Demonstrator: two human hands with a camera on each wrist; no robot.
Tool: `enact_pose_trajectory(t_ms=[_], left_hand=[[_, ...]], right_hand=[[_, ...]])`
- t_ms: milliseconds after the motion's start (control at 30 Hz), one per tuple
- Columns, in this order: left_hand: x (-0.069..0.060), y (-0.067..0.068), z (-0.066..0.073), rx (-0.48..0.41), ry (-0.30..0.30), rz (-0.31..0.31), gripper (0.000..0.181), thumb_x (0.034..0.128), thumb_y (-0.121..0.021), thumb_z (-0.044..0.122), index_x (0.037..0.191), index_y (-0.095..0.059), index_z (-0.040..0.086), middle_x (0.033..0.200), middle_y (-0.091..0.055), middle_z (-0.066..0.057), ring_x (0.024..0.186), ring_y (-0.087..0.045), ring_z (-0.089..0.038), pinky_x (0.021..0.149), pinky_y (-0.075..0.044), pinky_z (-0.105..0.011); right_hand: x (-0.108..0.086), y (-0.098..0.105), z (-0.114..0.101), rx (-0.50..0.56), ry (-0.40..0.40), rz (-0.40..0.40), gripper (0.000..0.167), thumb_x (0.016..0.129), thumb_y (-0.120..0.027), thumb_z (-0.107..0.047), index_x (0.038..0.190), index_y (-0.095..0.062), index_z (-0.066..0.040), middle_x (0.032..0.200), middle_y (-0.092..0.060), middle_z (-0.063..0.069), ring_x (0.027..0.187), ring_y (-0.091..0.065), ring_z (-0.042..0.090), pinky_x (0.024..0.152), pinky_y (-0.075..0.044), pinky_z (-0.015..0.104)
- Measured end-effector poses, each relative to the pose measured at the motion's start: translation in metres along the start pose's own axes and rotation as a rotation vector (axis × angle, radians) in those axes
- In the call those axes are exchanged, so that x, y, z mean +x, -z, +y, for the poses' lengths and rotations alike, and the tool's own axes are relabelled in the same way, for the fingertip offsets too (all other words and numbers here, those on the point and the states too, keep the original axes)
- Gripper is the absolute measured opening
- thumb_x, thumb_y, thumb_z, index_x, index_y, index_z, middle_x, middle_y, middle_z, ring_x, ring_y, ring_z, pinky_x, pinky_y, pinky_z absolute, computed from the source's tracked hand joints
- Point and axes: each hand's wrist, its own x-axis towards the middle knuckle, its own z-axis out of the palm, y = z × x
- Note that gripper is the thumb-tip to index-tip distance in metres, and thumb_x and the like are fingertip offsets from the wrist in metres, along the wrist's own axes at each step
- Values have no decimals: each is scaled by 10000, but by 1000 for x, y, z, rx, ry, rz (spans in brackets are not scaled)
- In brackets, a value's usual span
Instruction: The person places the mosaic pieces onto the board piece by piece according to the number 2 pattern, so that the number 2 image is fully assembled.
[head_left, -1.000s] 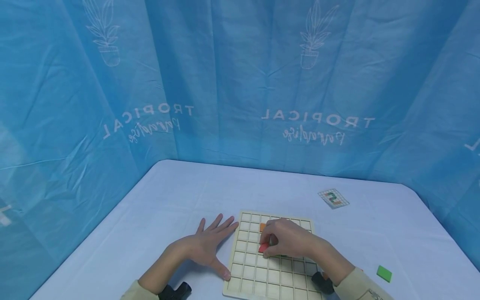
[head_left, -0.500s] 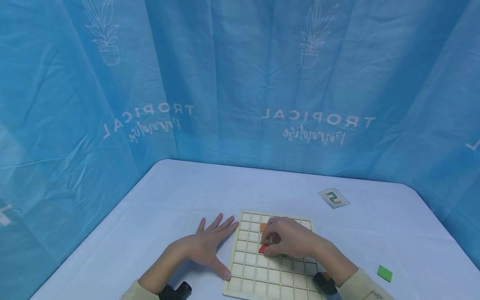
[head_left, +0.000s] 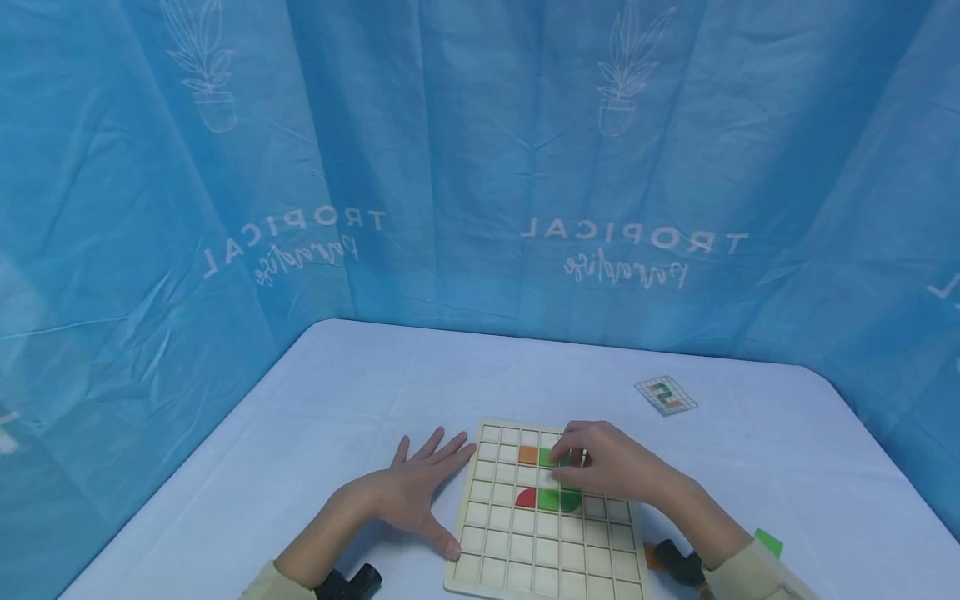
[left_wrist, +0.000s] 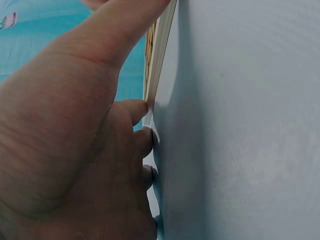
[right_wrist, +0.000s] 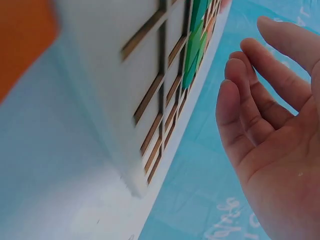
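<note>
A wooden grid board [head_left: 498, 546] lies on the table. My left hand [head_left: 412, 492] rests flat with spread fingers at its left side, thumb and a fingertip touching the edge. My right hand [head_left: 611, 458] hovers over the upper right cells with loosely bent fingers; the right wrist view shows nothing between them. In the cells sit a red rounded tile [head_left: 527, 497], an orange square tile [head_left: 528, 455], a light green tile [head_left: 549, 500] and a dark green rounded tile [head_left: 571, 501]. More green pieces are partly hidden under my right hand.
A small pattern card [head_left: 666, 396] lies behind the board to the right. Beside my right sleeve is a loose green tile [head_left: 768, 542], and an orange piece [head_left: 654, 557] lies by the board's right edge. Blue curtains surround the white table [head_left: 360, 383].
My right hand has let go of the red tile, which stays in its cell, and has lifted and moved right and away. More green tiles show. The left hand has stayed put.
</note>
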Motion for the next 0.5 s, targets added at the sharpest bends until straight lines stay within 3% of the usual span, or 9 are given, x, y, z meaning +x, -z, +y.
enact_pose_trajectory(t_ms=[500], left_hand=[[-1,1,0,-10,-11,-10,1290,547,-730,779,1560,-127,255,1611,-27,18,1445,88,-288,1052,119,-640]], right_hand=[[-30,11,21,18,-88,-1,139,899,-693,-306,1004,-734,-224,840,-599,-142,729,-565,66,645,-506,256]])
